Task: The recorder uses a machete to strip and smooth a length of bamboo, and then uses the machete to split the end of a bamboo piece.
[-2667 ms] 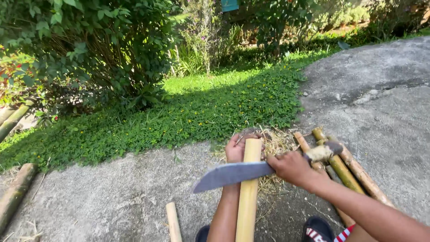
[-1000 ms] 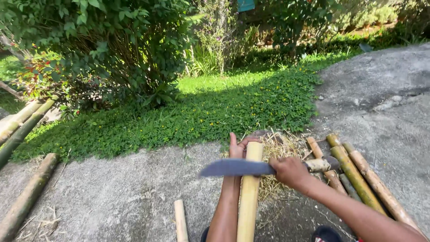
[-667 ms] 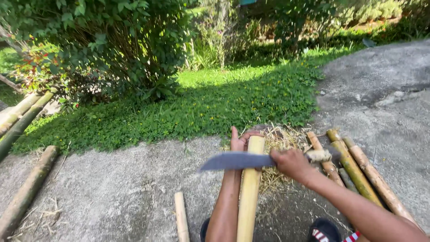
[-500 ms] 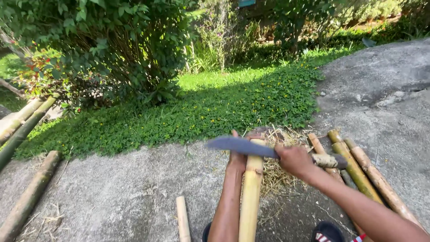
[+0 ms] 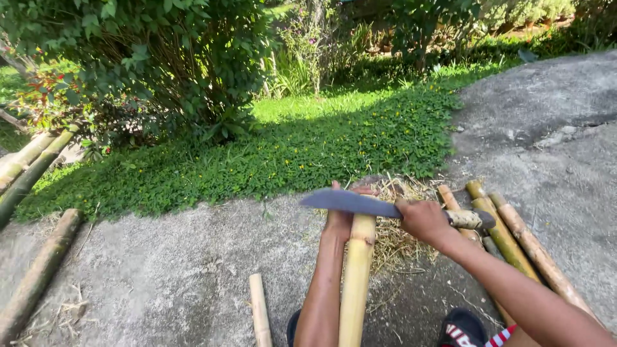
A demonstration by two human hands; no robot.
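The left hand reaches forward and wraps around the top of a yellow bamboo pole that stands up between the legs. The right hand grips a big knife, its blade held flat above the pole's top.

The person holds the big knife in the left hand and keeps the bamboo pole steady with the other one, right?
Not quite. The head view shows the knife in the right hand; the left hand steadies the bamboo pole.
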